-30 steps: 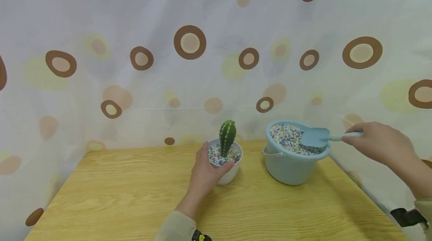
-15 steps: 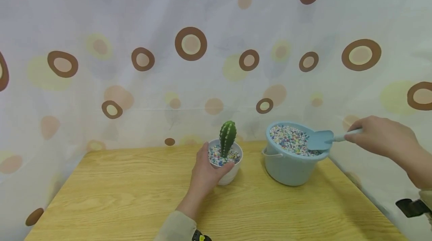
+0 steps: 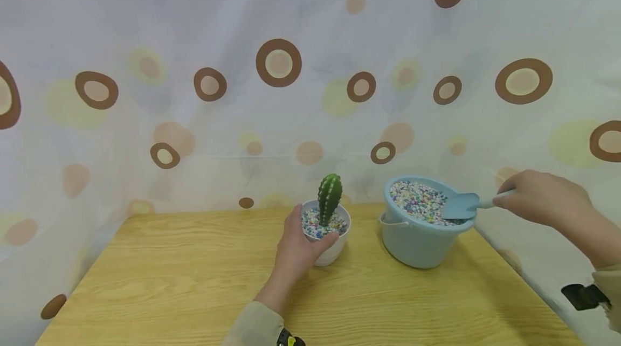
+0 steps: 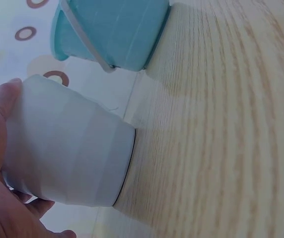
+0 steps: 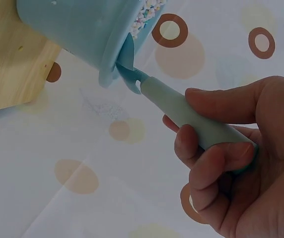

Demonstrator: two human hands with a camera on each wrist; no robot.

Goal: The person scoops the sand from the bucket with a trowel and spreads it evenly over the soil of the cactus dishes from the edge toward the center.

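1. Head view: the right hand (image 3: 538, 198) grips the scoop (image 3: 461, 206), which lies level, blade pointing left into the bucket (image 3: 417, 243) of pebbles; the left hand (image 3: 296, 246) clasps the cactus pot (image 3: 332, 249).
2. Left wrist view: the pot's (image 4: 67, 158) cactus is cut off.
3. Right wrist view: the fingers (image 5: 216, 153) wrap the handle; the bucket's rim (image 5: 109, 64) hides the blade.

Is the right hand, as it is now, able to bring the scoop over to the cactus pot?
Probably yes. The right hand grips the scoop at the bucket; the cactus pot stands beside it, open-topped, with only bare table between them.
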